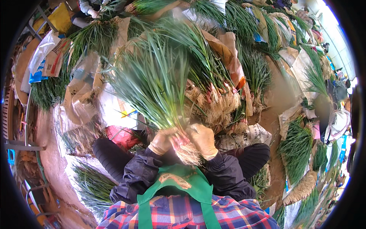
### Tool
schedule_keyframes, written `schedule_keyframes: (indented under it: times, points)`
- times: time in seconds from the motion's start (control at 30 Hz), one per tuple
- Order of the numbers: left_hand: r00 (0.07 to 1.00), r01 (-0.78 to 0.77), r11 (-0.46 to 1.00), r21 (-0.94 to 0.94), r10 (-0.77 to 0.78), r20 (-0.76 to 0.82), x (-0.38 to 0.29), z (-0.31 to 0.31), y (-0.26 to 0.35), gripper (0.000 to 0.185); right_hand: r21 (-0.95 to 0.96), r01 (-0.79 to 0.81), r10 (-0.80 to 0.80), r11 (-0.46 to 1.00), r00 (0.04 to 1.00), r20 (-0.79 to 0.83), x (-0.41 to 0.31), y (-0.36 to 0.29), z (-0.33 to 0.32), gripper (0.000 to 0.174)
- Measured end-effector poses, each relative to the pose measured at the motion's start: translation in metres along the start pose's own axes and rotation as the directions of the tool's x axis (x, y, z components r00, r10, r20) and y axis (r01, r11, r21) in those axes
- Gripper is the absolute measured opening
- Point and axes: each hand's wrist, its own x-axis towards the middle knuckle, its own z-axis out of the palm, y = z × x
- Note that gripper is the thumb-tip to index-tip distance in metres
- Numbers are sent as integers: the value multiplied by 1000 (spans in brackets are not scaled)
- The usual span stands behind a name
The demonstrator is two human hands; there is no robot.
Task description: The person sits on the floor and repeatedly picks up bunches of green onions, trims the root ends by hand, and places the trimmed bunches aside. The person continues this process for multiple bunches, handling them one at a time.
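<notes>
A bunch of green-leaved allium plants (160, 94) with reddish-white bulbs and pale roots stands up in front of my chest, its leaves fanning away from me. My left hand (162, 140), in a light glove, is closed around the bulb end from the left. On the right side of the same bunch, my right hand (202, 140), gloved too, lies against the stems with bent fingers; whether it grips them is hard to see. Just beyond my hands, a heap of similar plants (218, 91) lies with its roots towards me.
Paper and woven sacks (248, 137) lie around my crossed legs. A red plastic bag (121, 137) is by my left knee. More plants lie at the left (93, 186) and right (297, 148). A metal rack (25, 146) stands far left. Other people sit at the top left and far right.
</notes>
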Motion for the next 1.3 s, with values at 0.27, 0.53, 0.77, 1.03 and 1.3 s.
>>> schedule_keyframes:
  times: [0.27,0.53,0.77,1.03,1.3]
  points:
    - [997,78,989,-125,-80,-13,-32,-10,-22,57,718,-667,166,200,745,646,16,-4,17,26]
    - [970,33,980,-194,-78,-230,-55,21,-14,57,947,-322,618,-25,739,268,47,-17,42,31]
    - [983,163,986,16,-161,-86,-51,8,-19,47,556,-265,320,788,947,-2,27,-17,41,25]
    - [999,38,931,-363,-33,20,-59,11,-16,67,940,-174,543,292,839,-13,46,0,18,22]
    - [1000,0,912,-411,12,27,-85,30,17,78,661,-519,111,543,824,555,51,10,43,25]
